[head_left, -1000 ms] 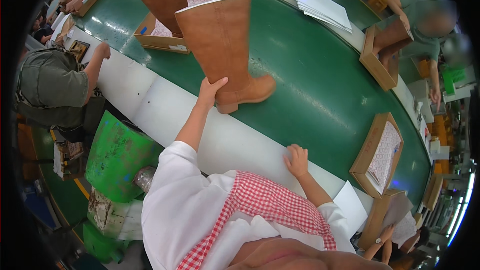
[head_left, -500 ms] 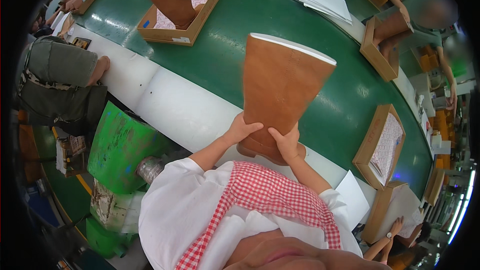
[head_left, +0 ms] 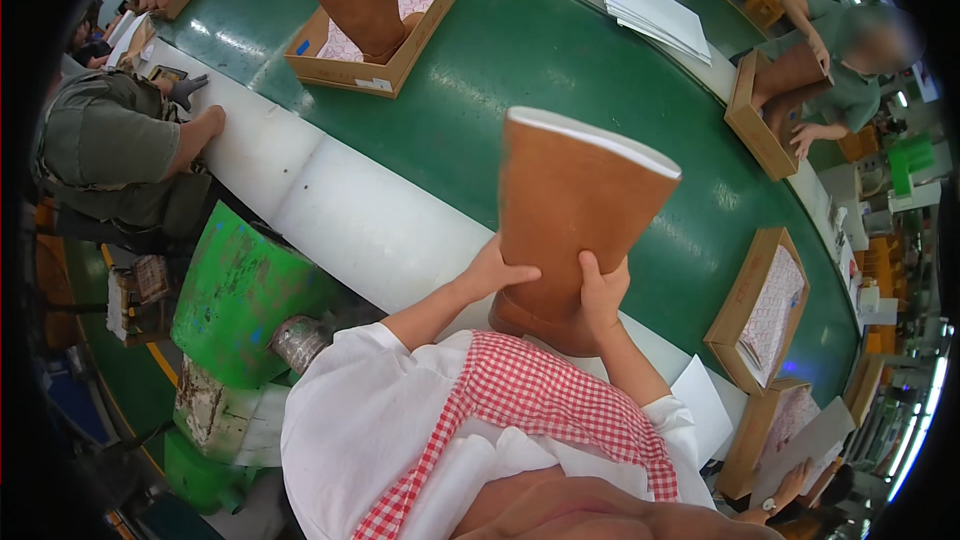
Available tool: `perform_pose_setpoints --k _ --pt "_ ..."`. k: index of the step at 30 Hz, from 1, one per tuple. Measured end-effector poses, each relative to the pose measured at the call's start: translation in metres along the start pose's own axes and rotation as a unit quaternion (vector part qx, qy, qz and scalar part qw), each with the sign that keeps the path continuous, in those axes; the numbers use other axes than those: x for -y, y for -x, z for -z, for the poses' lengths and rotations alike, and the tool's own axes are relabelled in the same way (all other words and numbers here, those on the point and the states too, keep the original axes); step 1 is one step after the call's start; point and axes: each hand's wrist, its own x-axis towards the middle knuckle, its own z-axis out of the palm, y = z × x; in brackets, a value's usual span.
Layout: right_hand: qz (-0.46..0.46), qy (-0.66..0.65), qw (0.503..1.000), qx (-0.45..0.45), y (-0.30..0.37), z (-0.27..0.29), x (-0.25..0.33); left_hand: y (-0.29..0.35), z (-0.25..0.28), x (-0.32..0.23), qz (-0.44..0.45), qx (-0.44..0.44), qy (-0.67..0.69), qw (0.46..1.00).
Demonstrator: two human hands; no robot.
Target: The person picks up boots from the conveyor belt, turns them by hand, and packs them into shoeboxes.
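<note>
I hold a tall tan suede boot (head_left: 575, 210) upright in front of my chest, its white-lined opening tilted up and to the right. My left hand (head_left: 497, 271) grips the boot's lower left side near the heel. Around its lower right side, close to the sole, my right hand (head_left: 602, 293) is wrapped. The boot sits over the white edge (head_left: 360, 220) of a green conveyor belt (head_left: 500, 60).
An open cardboard box (head_left: 400, 45) with another tan boot rides the belt at far left. Two more open boxes (head_left: 755, 310) lie at right. A person in olive sits at left (head_left: 110, 140); another across works on a boot (head_left: 850, 60). White sheets (head_left: 650, 10) are stacked at the back.
A second ago my left hand alone held the boot out on the belt. Both hands have since taken it and drawn it close to my chest. The boxed boot moved along the belt.
</note>
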Motion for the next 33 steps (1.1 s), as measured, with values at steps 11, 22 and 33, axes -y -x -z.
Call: perform_pose_setpoints --k 11,22,33 --pt "0.078 0.009 0.996 0.031 0.035 -0.018 -0.022 -0.038 0.015 -0.022 0.025 -0.037 0.146 0.988" --pt "-0.046 -0.098 0.994 -0.001 -0.023 0.003 0.007 -0.058 0.008 -0.012 0.045 -0.002 0.096 0.994" --pt "-0.061 -0.078 0.995 -0.012 -0.032 -0.006 0.004 -0.136 0.016 -0.091 -0.031 0.024 -0.014 0.999"
